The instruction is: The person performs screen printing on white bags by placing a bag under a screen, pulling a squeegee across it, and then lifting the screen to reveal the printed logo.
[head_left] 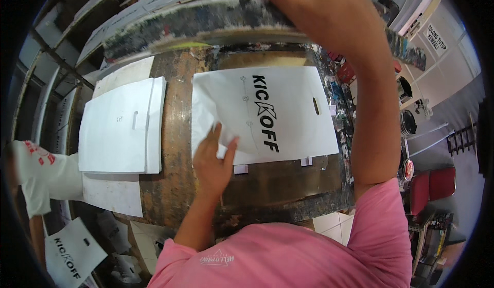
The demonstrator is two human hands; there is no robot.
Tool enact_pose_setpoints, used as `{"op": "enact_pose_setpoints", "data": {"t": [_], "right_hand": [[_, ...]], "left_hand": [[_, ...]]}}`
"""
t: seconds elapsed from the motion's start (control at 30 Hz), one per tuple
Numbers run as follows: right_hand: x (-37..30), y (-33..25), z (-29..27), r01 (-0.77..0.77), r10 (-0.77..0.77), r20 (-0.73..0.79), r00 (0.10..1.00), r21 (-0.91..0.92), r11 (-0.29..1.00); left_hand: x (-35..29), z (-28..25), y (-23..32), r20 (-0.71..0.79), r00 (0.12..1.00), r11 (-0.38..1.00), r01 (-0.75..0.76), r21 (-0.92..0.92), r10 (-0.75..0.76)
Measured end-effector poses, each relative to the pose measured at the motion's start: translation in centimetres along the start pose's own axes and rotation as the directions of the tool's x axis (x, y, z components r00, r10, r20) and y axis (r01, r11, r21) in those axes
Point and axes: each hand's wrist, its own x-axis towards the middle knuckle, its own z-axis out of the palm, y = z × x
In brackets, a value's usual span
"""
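Note:
A white plastic bag (293,118) with bold black print and a die-cut handle slot lies flat on the worktable. My left hand (213,157) rests at its near left part, fingers apart, with the bag's surface creased beside the fingertips. My right arm stretches up and forward. At the top of the view, my right hand (329,15) holds the paint-crusted screen printing frame (206,23) raised above the table's far side. The fingertips of this hand are partly cut off by the picture's edge.
To the left on the stained wooden table (177,133) sits a stack of blank white bags (116,128). Another person (54,172) in a white shirt stands at far left, near a printed bag (74,252). Paint cans (407,122) line the right side, with red chairs (432,187) beyond.

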Motion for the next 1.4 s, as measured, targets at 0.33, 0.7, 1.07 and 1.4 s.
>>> {"op": "enact_pose_setpoints", "data": {"t": [0.33,0.7,1.07,1.4], "right_hand": [[-2.4,2.1,1.0,0.255,-0.26,-0.218,0.941,-0.051,0.966],[-4.2,1.6,1.2,0.113,-0.104,-0.103,0.989,0.084,0.99],[-7.5,3.7,8.2,0.298,-0.303,-0.458,0.835,-0.086,0.951],[-17.5,8.5,21.7,0.298,-0.426,0.31,0.85,0.383,0.874]], "left_hand": [[0.2,-9.9,-7.9,-0.241,0.856,0.845,0.333,-0.418,-0.457],[-1.6,-31.6,-28.2,-0.361,0.896,0.918,0.345,0.196,-0.259],[-0.3,-15.0,-1.9,0.283,0.957,0.588,0.192,-0.785,0.065],[-12.3,-6.6,-2.4,0.621,0.649,-0.19,0.609,-0.77,-0.439]]}}
